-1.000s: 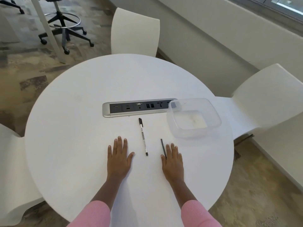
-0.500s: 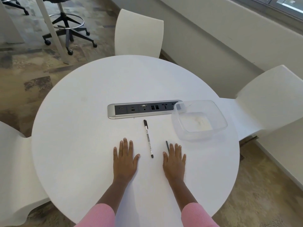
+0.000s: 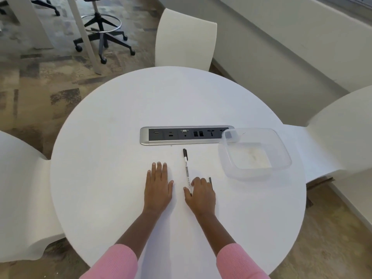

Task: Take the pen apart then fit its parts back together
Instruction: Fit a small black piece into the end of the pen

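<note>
At the near end of the pen (image 3: 186, 170), a pinch is made by the right hand (image 3: 201, 195): the thumb is set on the left of the barrel and the curled forefinger on its right, so that the tip is gripped between them. The other fingers of that hand are bent loosely above the table (image 3: 112, 178). The pen itself is laid flat on the tabletop, its black cap pointed away from the person and its white printed barrel run back toward the hand. A thin dark rod (image 3: 210, 181) is seen just beside the right hand on its outer side, lying nearly parallel to the pen and partly hidden by the knuckles. The left hand (image 3: 159, 187) is spread palm down on the table, fingers straight, near the pen but apart from it, and nothing is held in it. Pink sleeves (image 3: 112, 262) are worn on both forearms. Farther out, a clear plastic tub (image 3: 281, 156) is placed to the right, its far corner lapped over a socket panel (image 3: 161, 135) sunk into the table. White chairs (image 3: 185, 37) are drawn up around the round table.
</note>
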